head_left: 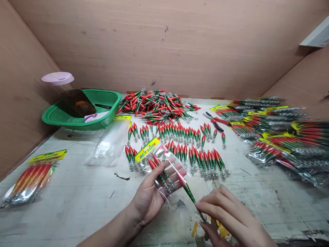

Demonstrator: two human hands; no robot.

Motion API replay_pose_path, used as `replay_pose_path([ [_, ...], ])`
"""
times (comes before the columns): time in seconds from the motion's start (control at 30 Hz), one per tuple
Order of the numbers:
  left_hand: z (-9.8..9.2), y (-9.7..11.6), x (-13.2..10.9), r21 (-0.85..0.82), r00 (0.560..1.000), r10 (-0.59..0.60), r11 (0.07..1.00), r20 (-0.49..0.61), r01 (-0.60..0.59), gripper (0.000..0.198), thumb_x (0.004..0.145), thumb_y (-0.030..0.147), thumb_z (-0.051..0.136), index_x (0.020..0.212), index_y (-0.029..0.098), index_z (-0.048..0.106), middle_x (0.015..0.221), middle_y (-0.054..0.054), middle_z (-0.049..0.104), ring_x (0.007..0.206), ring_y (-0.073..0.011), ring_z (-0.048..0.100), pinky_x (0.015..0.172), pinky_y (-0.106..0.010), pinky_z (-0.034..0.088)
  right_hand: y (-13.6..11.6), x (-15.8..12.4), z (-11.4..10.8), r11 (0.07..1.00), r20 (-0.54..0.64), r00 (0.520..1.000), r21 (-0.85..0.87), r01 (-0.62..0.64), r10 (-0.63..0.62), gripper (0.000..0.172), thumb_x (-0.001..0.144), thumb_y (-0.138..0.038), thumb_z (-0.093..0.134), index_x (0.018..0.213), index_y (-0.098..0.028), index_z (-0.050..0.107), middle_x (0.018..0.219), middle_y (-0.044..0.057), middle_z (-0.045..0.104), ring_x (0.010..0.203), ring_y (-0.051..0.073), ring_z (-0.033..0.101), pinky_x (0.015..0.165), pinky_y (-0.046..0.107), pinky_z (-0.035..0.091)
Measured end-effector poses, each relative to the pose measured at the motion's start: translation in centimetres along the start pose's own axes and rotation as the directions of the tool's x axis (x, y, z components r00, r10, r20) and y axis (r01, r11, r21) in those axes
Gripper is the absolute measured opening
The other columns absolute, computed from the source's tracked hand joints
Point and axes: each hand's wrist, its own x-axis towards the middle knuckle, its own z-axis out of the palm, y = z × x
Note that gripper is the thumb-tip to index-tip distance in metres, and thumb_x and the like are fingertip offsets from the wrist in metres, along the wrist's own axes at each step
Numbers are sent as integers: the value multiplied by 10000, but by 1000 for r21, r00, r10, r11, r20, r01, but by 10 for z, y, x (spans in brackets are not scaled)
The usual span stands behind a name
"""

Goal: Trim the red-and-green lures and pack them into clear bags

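Note:
My left hand point(151, 193) lies palm up and holds a clear plastic bag point(160, 159) with a yellow header card; two red-and-green squid lures are inside it. My right hand point(226, 214) pinches the tail end of another red-and-green lure point(186, 188), whose tip is in the bag's opening. Just beyond my hands, rows of the same lures point(180, 144) lie side by side on the table, with a loose heap of lures point(158, 106) behind them.
A stack of empty clear bags point(111, 142) lies left of the rows. One filled bag point(31, 178) sits at the far left; many filled bags point(277, 137) pile at the right. Red-handled pliers point(216, 120) lie near the heap. A green basket point(82, 110) stands back left. Cardboard walls surround the table.

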Motion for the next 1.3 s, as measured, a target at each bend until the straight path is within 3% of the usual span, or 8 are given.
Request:
replay_pose_path([
  [0.23,2,-2,-2,14,999,-33,999,18,33,280,894,268,518,1062,83,643,1043,-162,714,976,-277,676,872,-410,540,5,7,30,978,-253,966,-208,-11,-43,375,810,-64,566,1173,-159,590,1084,122,678,913,243,607,759,397,503],
  [0.53,0,-9,-1,20,1000,-29,999,-9,30,310,882,236,541,1132,61,593,1045,-179,707,971,-299,675,842,-430,559,-1,18,31,988,-399,914,-96,-121,73,276,815,-48,589,1072,-144,623,855,79,615,785,187,566,671,325,473],
  [0.67,-1,-6,0,44,998,-16,999,-58,18,361,863,252,580,1191,102,561,1100,-166,691,985,-308,670,793,-405,584,47,-18,-1,916,-443,838,-87,-393,317,194,843,-207,610,1036,-215,624,912,48,587,781,164,577,686,288,494],
  [0.73,-1,-5,-1,56,998,-13,998,-68,17,367,856,238,591,1199,113,557,1151,-163,670,1016,-311,656,798,-395,587,80,-42,-11,854,-315,853,-188,-486,416,149,864,-297,572,985,-234,632,882,35,599,703,157,570,592,277,482],
  [0.93,0,-5,0,79,996,-39,996,-77,45,392,864,234,576,1232,105,536,1204,-179,639,1057,-330,631,795,-392,593,135,-68,3,868,-135,878,-145,-475,459,242,884,-319,508,1084,-217,598,955,63,641,821,191,618,706,323,523],
  [1.07,0,-5,1,65,997,-43,997,-71,48,402,874,241,559,1250,101,522,1196,-189,642,1052,-329,634,796,-403,590,129,-63,4,885,-178,888,-129,-448,423,192,887,-332,503,981,-211,619,884,64,640,804,197,611,688,322,515],
  [1.2,0,-5,3,49,997,-45,998,-57,48,414,859,219,576,1253,103,524,1194,-187,644,1052,-326,636,812,-416,581,98,-69,-30,891,-262,874,-90,-445,410,231,839,-349,593,1046,-247,611,944,62,633,818,214,611,724,341,505],
  [1.3,0,-4,5,54,997,-32,998,-67,36,413,850,217,588,1244,108,536,1187,-186,648,1040,-320,644,820,-423,576,62,-68,-51,950,-61,955,136,-280,291,269,826,-313,620,1093,-289,593,921,63,641,867,249,631,730,350,519],
])
